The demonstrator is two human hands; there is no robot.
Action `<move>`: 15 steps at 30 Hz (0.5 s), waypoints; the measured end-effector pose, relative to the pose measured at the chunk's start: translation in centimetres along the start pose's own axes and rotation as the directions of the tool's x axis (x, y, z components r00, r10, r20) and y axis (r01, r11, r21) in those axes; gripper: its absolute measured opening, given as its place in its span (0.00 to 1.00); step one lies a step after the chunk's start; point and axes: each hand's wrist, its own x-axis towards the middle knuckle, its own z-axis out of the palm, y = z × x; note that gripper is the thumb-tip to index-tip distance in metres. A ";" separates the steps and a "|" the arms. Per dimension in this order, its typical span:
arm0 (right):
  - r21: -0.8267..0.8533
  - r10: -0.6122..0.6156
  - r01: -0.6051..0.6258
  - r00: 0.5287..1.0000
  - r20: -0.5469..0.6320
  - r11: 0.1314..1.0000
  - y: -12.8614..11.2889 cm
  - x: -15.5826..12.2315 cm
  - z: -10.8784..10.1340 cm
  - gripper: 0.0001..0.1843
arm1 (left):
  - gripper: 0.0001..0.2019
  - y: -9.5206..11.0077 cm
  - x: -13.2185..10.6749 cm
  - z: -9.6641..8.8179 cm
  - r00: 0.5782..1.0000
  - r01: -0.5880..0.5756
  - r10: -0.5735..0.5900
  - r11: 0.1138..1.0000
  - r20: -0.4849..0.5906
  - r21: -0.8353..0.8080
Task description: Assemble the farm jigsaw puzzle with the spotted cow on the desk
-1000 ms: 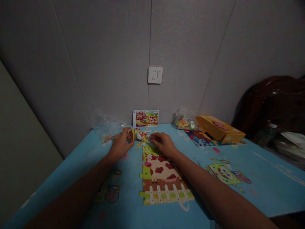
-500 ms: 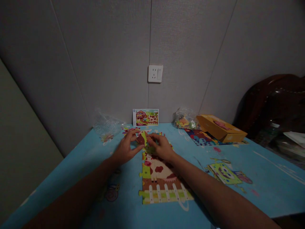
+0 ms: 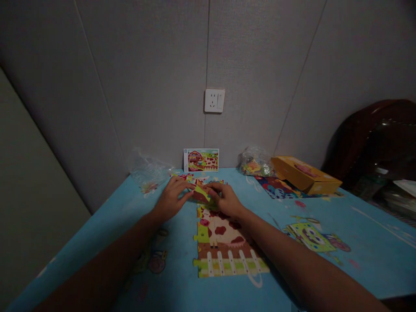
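Observation:
A green and brown jigsaw puzzle piece [image 3: 201,194] is held between my two hands, above the far end of the joined puzzle. My left hand [image 3: 173,195] pinches its left side with thumb and fingers. On its right side, my right hand [image 3: 225,198] grips it, fingers bent. Below lies the joined jigsaw puzzle [image 3: 224,242], showing a spotted cow and a white fence, with tabs along its left edge. My right hand and forearm hide part of it. More puzzle pieces [image 3: 186,177] lie just beyond my hands.
A picture card [image 3: 201,160] of a farm leans on the wall. To the left is a crumpled clear bag [image 3: 149,169]. A bag of pieces [image 3: 256,162], a yellow box [image 3: 307,174] and a colourful sheet [image 3: 273,187] are at the back right of the blue tablecloth [image 3: 292,273].
The puzzle piece has been turned and lowered between my hands, now lying flatter. The whole view has shifted slightly.

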 end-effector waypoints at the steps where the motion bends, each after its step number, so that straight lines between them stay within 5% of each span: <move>1: -0.012 0.001 -0.001 1.000 -0.001 1.000 0.1 0.0 -0.1 0.15 | 0.07 0.0 0.0 -0.1 1.000 0.000 -0.001 1.000 0.012 0.023; 15: -0.131 -0.070 0.073 0.997 0.028 0.989 0.2 -0.2 -0.3 0.16 | 0.05 0.8 -0.1 -0.5 0.997 0.069 -0.077 0.952 0.017 0.299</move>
